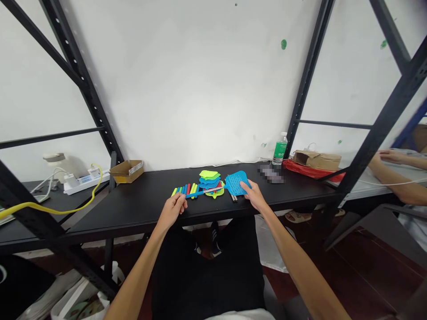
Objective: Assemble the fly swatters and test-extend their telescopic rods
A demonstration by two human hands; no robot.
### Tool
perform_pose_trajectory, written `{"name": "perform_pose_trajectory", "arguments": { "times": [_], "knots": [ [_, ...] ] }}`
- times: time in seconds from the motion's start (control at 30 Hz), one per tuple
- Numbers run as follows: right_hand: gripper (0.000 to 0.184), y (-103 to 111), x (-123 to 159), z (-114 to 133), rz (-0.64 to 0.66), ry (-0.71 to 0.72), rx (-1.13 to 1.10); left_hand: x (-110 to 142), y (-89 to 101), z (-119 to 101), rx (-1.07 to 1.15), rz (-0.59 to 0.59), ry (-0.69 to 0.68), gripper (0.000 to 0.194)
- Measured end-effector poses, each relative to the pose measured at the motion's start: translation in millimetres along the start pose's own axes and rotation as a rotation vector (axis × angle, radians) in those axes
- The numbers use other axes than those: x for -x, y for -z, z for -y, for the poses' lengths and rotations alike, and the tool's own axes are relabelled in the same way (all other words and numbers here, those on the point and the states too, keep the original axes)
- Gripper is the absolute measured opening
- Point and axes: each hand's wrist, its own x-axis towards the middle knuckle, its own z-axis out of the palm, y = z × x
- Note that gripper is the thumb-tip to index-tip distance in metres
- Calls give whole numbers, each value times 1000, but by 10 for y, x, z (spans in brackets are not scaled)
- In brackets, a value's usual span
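A blue fly swatter lies across the black table. My right hand is closed on the edge of its mesh head. My left hand pinches the end of its blue handle near a row of coloured handles. Behind the swatter sits a stack of green, blue and red swatter heads, with a yellow-green one beneath. Two thin dark rods lie next to my right hand.
A small cardboard box stands at the table's left rear, a green-labelled water bottle at the right rear, beside a red bag with a cardboard box. Black rack posts frame both sides. Another person's arms rest at the right. A yellow cable runs left.
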Motion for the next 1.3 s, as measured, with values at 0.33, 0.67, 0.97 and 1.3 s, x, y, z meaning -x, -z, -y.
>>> {"name": "perform_pose_trajectory", "arguments": {
  "times": [0.33, 0.67, 0.97, 1.3],
  "knots": [
    [44, -3, 1, 7, -24, -12, 33, 8, 19, -14, -51, 41, -13, 38],
    [42, -4, -1, 5, -32, -14, 33, 19, 13, -53, -74, 49, -7, 32],
    [43, -38, 3, 26, 31, -23, 46, 42, -19, -52, -185, 101, 21, 37],
    [42, -38, -17, 25, 26, -32, -10, 44, -37, -85, -204, 104, 37, 38]
  ]
}}
